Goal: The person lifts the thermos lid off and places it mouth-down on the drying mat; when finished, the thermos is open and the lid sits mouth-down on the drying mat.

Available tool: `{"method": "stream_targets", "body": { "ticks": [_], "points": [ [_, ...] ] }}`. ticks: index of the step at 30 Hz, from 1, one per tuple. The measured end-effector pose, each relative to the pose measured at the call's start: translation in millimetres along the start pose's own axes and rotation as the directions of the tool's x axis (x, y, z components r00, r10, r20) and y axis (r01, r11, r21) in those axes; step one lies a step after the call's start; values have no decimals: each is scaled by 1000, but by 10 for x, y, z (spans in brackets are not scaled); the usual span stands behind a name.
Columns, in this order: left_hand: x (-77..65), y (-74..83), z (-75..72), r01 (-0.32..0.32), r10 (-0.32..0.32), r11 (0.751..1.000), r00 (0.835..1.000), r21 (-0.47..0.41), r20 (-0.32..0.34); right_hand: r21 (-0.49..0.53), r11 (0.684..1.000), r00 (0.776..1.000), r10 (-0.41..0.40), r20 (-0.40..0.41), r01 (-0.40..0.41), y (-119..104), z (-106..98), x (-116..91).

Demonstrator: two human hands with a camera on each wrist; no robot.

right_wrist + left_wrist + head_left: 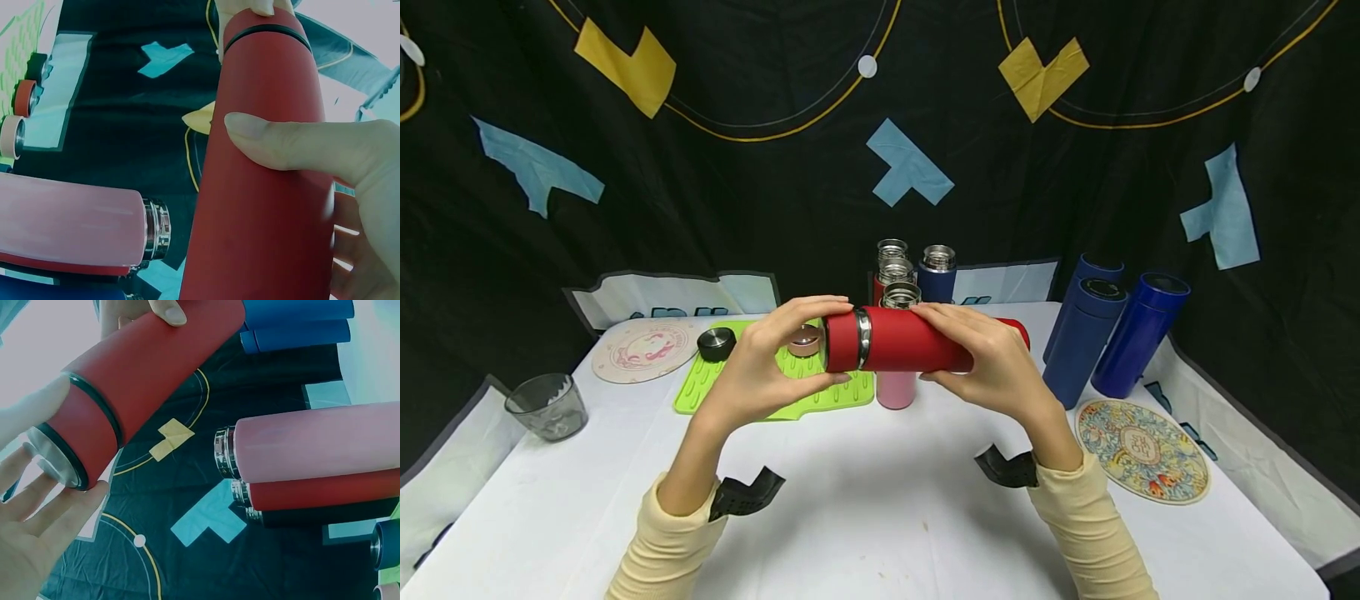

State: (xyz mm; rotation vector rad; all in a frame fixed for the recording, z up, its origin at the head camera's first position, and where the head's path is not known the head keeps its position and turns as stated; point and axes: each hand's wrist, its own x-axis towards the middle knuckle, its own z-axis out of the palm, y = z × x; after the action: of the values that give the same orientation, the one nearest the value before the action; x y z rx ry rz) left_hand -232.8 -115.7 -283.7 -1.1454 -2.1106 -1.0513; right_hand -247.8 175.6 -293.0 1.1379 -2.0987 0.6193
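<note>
Cream sleeves point(658, 546) come up from the table's near edge, black straps point(747, 493) at the wrists, and straight out ahead, it's the red bottle point(925, 340) that has both hands busy! It's off the table point(850, 533), held sideways in the air over the middle, its lid end pointing left. And look at that left hand point(756, 367): thumb on one side, fingers on the other, bowed wide around the lid section, gripping it just beyond the steel band. Over on the right, the right hand point(992, 362) has the body, fingers curled round it and the thumb laid against its side.

Behind the red bottle stands the pink bottle point(896, 392), bare steel neck up top, with more uncapped bottles near the far edge, a dark blue one point(937, 286) among them. Left of those lies the green mat point(842, 392), a black cap point(716, 343) on it and a pink cap point(805, 342) peeking past the left hand. Far left corner, a pale round mat point(643, 350); out by the left edge, a glass tumbler point(550, 412). Across to the right edge, three blue bottles point(1082, 346) stand bunched, and nearer the person lies a round floral mat point(1142, 450)!
</note>
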Motion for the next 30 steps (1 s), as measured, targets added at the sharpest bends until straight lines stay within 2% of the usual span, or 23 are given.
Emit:
{"method": "stream_targets", "body": {
  "ticks": [4,8,13,17,21,26,30],
  "points": [
    [-8,2,-2,35,-36,999,999,-31,-20,-12,1000,1000,-8,-7,8,-11,8,9],
    [-14,-1,6,117,-120,990,992,-75,-33,-45,999,1000,-10,-20,9,-22,21,14],
    [-16,-8,7,254,-259,962,965,-97,-45,-94,995,999,-22,-44,17,-41,34,20],
    [-14,-12,4,300,-305,946,952,-125,-23,-105,994,998,-29,-53,23,-52,33,24],
    [-14,-12,7,250,-254,958,967,-142,-10,-85,996,998,-31,-48,27,-47,31,22],
    [-16,-44,-2,94,-95,989,995,-115,1,-30,1000,1000,-10,-23,9,-11,31,10],
    [-11,-72,-10,0,0,996,1000,-91,2,9,1000,1000,11,-12,-11,15,22,-5]
  ]
}}
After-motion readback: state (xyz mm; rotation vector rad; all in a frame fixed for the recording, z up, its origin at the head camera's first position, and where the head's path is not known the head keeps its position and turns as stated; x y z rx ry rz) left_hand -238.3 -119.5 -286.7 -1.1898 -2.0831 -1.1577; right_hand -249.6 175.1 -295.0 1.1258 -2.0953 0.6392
